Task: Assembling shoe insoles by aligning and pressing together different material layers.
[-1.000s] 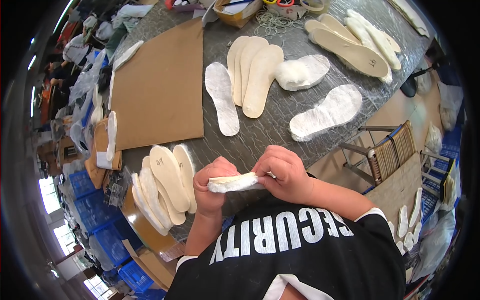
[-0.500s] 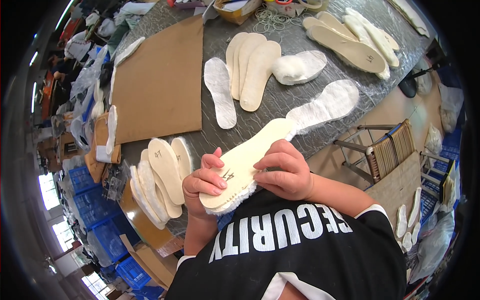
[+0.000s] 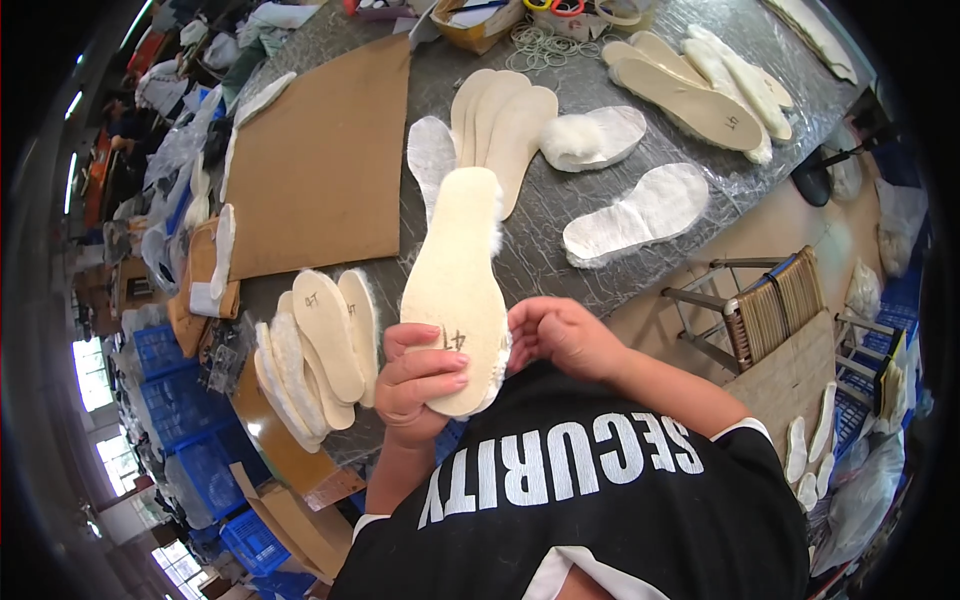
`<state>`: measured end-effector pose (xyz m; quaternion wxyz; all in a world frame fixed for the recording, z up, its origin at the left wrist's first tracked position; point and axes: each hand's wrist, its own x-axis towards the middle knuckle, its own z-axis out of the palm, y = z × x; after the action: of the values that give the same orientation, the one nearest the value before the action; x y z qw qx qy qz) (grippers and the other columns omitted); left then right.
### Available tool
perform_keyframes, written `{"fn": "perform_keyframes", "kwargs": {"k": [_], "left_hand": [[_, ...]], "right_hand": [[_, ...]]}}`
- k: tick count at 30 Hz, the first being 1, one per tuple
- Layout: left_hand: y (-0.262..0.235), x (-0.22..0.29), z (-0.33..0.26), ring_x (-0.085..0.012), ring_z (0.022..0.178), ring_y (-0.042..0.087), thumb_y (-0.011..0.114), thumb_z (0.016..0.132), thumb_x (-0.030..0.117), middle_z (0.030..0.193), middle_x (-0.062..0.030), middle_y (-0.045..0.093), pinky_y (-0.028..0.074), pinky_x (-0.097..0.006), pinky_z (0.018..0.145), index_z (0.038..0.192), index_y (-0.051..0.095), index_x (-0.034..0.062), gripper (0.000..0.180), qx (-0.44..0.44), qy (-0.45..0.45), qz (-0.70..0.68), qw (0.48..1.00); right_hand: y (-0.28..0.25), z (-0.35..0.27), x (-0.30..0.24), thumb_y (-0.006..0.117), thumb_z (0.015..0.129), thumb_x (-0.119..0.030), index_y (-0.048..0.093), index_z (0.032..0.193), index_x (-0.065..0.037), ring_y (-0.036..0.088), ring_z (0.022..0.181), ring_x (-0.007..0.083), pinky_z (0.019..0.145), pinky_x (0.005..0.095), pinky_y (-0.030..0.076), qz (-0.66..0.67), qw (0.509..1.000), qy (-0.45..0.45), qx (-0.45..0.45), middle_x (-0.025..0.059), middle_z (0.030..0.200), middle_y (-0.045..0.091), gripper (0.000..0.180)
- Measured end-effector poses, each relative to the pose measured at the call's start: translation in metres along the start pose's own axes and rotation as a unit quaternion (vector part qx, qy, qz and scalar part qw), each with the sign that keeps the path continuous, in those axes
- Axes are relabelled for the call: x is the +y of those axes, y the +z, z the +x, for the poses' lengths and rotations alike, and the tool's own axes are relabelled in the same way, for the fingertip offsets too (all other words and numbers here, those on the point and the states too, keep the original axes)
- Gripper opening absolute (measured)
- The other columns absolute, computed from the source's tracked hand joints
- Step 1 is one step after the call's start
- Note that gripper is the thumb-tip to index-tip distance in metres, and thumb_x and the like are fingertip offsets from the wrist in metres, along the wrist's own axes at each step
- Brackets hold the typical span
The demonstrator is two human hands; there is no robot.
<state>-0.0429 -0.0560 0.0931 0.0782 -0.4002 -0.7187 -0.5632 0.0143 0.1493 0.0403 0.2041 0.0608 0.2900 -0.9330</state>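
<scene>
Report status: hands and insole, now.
Left hand grips the insole at its heel. Right hand pinches its fleecy edge. Nothing in the way.

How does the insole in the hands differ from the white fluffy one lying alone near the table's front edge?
The held insole shows a smooth cream backing with a handwritten mark; the lone table insole shows a white fuzzy face. The held one is raised off the table, gripped at its heel end by the left hand with the right hand at its edge; the other lies flat, untouched. Both are foot-shaped with fleece.

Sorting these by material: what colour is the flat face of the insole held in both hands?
Pale cream, with white fleece at its edges, on the insole; head view.
</scene>
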Motion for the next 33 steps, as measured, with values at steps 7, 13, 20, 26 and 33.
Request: {"fn": "perform_keyframes", "kwargs": {"k": [7,13,20,26,33], "left_hand": [[0.023,-0.032,-0.068,-0.0299,0.107,0.056,0.060,0.070,-0.013,0.118,-0.0108,0.058,0.046,-0.039,0.094,0.110,0.062,0.0034,0.043,-0.238,-0.220,0.043,0.945],[0.033,-0.052,-0.088,-0.0259,0.112,0.057,0.058,0.092,0.008,0.122,-0.0170,0.055,0.050,-0.040,0.093,0.122,0.051,-0.0046,0.033,0.105,-0.624,-0.261,0.729],[0.071,-0.069,-0.094,-0.0279,0.100,0.064,0.061,0.090,0.007,0.113,-0.0187,0.062,0.054,-0.040,0.087,0.124,0.047,-0.0075,0.039,0.133,-0.633,-0.431,0.629],[0.079,-0.065,-0.091,-0.0272,0.100,0.064,0.057,0.090,-0.001,0.113,-0.0179,0.062,0.054,-0.040,0.087,0.123,0.048,-0.0043,0.035,0.142,-0.600,-0.371,0.694],[0.077,-0.057,-0.084,-0.0259,0.098,0.065,0.058,0.090,0.001,0.114,-0.0168,0.062,0.054,-0.040,0.085,0.124,0.048,-0.0023,0.036,0.119,-0.535,-0.446,0.708]], "right_hand": [[-0.063,0.018,0.064,0.073,0.084,-0.012,0.058,0.080,-0.003,0.062,0.063,0.0140,0.058,0.0278,0.055,-0.033,0.977,0.150,0.150,0.0056,0.074,0.063,0.018],[-0.085,0.001,0.089,0.074,0.083,-0.013,0.058,0.078,-0.004,0.060,0.062,0.0113,0.055,0.0254,0.051,-0.147,0.968,0.148,0.139,0.0042,0.072,0.062,0.019],[-0.076,-0.002,0.076,0.066,0.090,-0.016,0.060,0.083,-0.004,0.057,0.063,0.0093,0.062,0.0237,0.049,-0.100,0.990,0.064,0.069,0.0015,0.074,0.062,0.016],[-0.082,-0.012,0.082,0.062,0.093,-0.020,0.058,0.086,-0.005,0.058,0.067,0.0110,0.064,0.0266,0.050,-0.016,0.995,0.077,0.058,0.0023,0.077,0.062,0.017],[-0.086,-0.001,0.069,0.059,0.095,-0.019,0.056,0.086,-0.006,0.057,0.065,0.0104,0.064,0.0269,0.050,-0.003,0.994,0.109,0.031,0.0008,0.074,0.059,0.016]]}}
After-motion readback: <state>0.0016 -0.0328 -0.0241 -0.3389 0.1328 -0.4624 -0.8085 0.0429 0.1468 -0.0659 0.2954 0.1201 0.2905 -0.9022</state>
